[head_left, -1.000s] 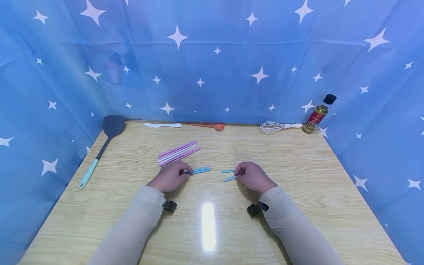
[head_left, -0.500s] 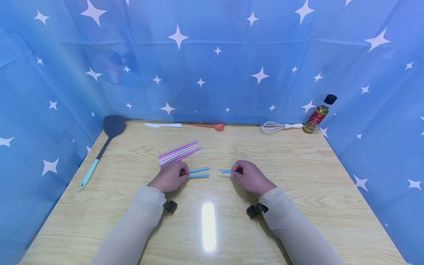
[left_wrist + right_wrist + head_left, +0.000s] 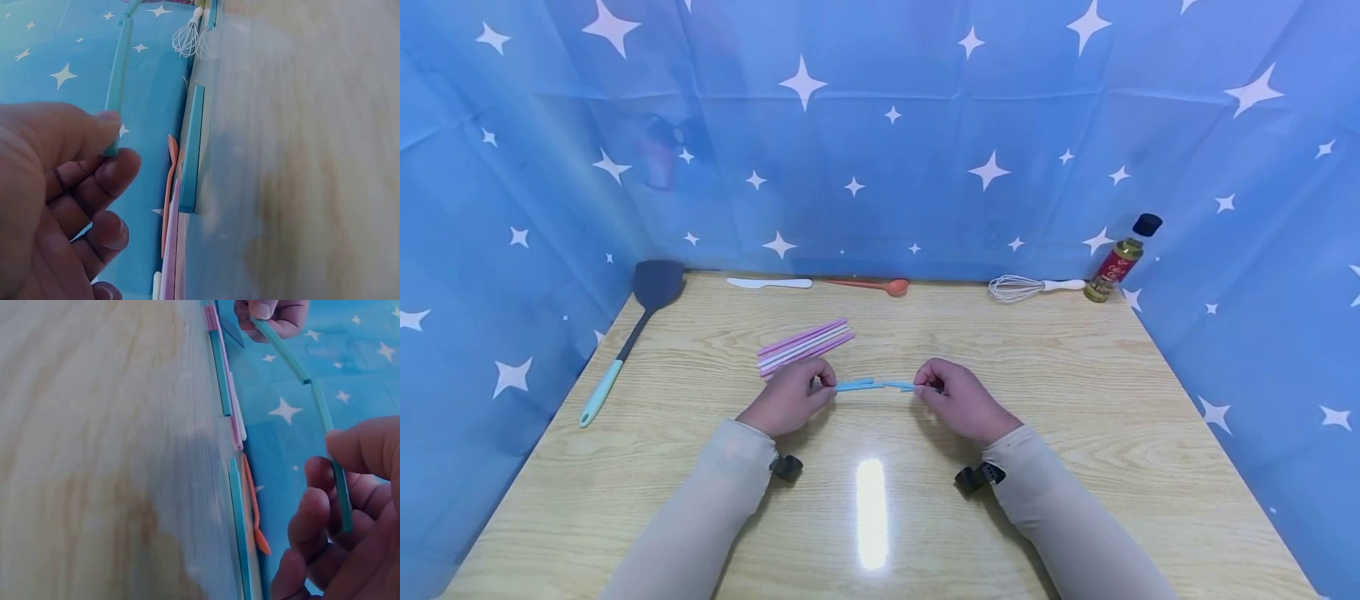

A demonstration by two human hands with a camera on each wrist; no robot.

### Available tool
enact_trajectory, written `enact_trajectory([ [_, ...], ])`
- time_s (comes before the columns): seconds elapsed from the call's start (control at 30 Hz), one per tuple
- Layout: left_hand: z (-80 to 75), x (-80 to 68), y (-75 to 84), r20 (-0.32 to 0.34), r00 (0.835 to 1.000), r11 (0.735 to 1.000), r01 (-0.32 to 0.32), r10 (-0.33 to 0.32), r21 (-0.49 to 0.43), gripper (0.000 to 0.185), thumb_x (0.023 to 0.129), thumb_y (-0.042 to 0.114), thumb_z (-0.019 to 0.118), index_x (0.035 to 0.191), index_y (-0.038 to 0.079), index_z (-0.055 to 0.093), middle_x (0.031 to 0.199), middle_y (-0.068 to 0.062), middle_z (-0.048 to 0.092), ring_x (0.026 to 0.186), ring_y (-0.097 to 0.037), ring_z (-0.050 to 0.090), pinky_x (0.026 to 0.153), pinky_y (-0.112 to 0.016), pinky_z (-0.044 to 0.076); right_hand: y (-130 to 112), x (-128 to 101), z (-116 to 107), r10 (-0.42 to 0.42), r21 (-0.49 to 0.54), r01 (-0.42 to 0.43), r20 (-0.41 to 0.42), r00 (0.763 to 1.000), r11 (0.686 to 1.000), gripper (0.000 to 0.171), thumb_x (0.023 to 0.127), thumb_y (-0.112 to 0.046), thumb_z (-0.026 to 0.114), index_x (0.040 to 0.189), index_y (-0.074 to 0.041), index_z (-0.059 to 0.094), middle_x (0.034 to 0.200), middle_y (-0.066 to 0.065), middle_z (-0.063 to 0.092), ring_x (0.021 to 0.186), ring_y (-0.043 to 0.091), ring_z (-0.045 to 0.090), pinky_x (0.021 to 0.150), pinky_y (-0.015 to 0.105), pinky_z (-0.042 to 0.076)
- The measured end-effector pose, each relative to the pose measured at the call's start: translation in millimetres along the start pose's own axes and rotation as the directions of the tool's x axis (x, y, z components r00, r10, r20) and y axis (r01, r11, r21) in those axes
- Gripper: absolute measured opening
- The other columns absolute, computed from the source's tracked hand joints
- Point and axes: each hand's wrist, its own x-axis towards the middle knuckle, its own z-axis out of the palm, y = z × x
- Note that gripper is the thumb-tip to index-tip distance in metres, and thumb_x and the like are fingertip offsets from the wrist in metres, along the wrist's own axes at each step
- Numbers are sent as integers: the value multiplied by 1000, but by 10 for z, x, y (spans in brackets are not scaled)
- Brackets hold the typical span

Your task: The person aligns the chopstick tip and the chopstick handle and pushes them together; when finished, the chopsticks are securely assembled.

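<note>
My left hand [image 3: 790, 396] pinches one end of a short blue stick [image 3: 119, 69] between thumb and forefinger. In the right wrist view, my right hand [image 3: 359, 506] pinches a matching blue stick [image 3: 322, 409], its thumb on top and the lower end running past the fingers. Both held sticks are raised above the table, and their free ends come together between the hands at a slight bend. Two like sticks lie on the table: one [image 3: 220, 372] near my left hand and the other [image 3: 239, 519] near my right, partly hidden from the head view.
Several pink and white sticks [image 3: 805, 346] lie side by side beyond my left hand. Along the back edge are a white knife [image 3: 771, 284], an orange spoon [image 3: 895, 287], a whisk [image 3: 1018, 288] and a bottle [image 3: 1112, 268]. A dark spatula [image 3: 638, 329] lies at the left.
My right hand has moved left and slightly away from me, turning its stick level. The left hand's stick has shifted up and right in view; the gap between the held ends has closed.
</note>
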Motion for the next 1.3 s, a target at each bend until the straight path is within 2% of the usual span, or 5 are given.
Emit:
enact_trajectory([
  [0.3,-14,-11,20,-54,998,999,-25,23,-36,4,102,15,68,103,11,67,84,3,60,68,-13,46,63,-28,41,-13,7,-2,22,52,-19,-43,999,998,5,103,-12,65,99,-10,65,88,2,57,76,19,51,67,28,43],
  [0.8,9,-20,29,-63,994,996,-91,89,-17,3,103,15,67,103,14,70,98,3,67,69,-12,46,67,-28,44,11,3,-5,-15,43,15,3,1000,999,5,104,-7,63,100,-9,63,86,2,56,73,18,49,70,29,43],
  [0.97,2,-23,55,-82,993,995,-92,88,-42,4,103,16,69,103,12,69,96,3,65,75,-14,47,69,-29,43,38,9,-6,25,111,-24,-7,1000,994,5,106,-9,60,102,-9,61,89,4,55,75,19,50,68,29,44],
  [1.13,9,-19,67,-103,989,992,-111,105,-54,5,103,16,69,101,11,69,97,3,65,83,-16,50,75,-32,44,58,17,-8,21,193,-19,-7,1000,981,4,106,-8,58,104,-5,60,87,6,53,71,19,49,64,27,43],
  [1.3,29,-21,67,-113,988,991,-116,108,-69,4,101,15,71,103,11,70,96,4,65,84,-17,50,75,-32,44,53,24,11,33,228,-29,-14,999,973,10,104,-7,63,111,0,62,96,8,59,78,19,53,69,26,45],
])
